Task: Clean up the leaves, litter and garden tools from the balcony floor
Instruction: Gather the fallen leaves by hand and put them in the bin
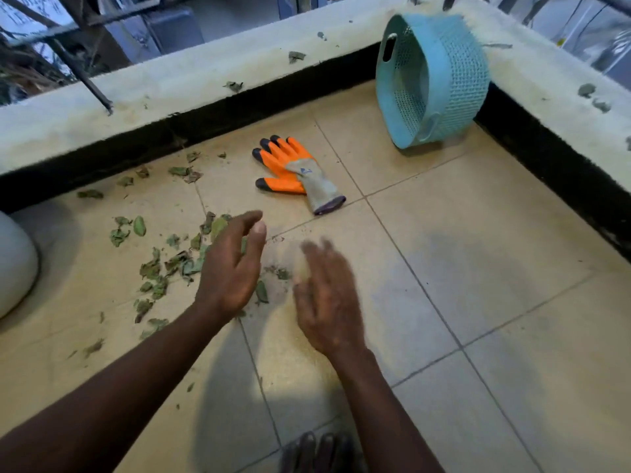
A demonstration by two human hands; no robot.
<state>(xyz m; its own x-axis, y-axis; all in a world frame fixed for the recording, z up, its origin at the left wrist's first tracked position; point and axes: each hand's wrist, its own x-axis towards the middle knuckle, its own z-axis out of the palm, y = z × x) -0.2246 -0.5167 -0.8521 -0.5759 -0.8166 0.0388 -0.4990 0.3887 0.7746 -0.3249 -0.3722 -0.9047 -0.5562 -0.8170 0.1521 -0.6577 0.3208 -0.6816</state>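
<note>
- Head view, centre of the frame: your left hand (pixel 232 268) is held edge-on above the tiled floor (pixel 478 268). Its fingers are loosely extended and lightly curved, the thumb is apart, and it grasps nothing.
- Just right of it, your right hand (pixel 327 302) is palm down and motion-blurred. Its fingers appear spread and released, with nothing in them.
- Dry green leaves (pixel 160 268) lie scattered on the floor left of centre, under and beyond your left hand. They thin out towards the dark base of the parapet (pixel 170 87).
- An orange-and-grey work glove (pixel 290 169) lies flat on the tiles above both hands. Its fingertips point to the upper left, its cuff is near a grout crossing, and it lies apart from the leaves.
- A light-blue perforated plastic basket (pixel 433 80) rests tipped on its side in the upper right corner, against the parapet.
- A few stray leaf scraps (pixel 296 56) sit on the parapet top.
- A white rounded container (pixel 13 261) shows partly at the left edge.
</note>
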